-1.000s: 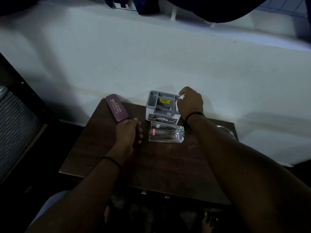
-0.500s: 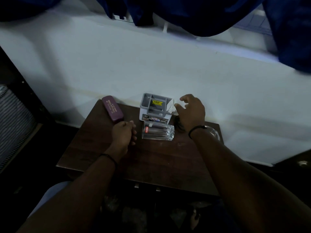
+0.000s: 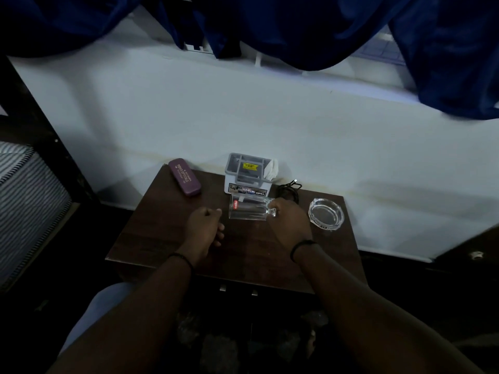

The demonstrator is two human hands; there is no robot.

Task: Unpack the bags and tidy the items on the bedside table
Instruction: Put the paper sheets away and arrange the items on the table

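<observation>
One glass [image 3: 247, 210]; one ashtray [image 3: 326, 213]; one case [image 3: 184, 177]

The bedside table [image 3: 167, 238] is dark brown wood. The spectacle case [image 3: 184, 177] is purple, the curtain [image 3: 297, 25] deep blue, the mattress [image 3: 24, 201] grey-and-white striped.
</observation>
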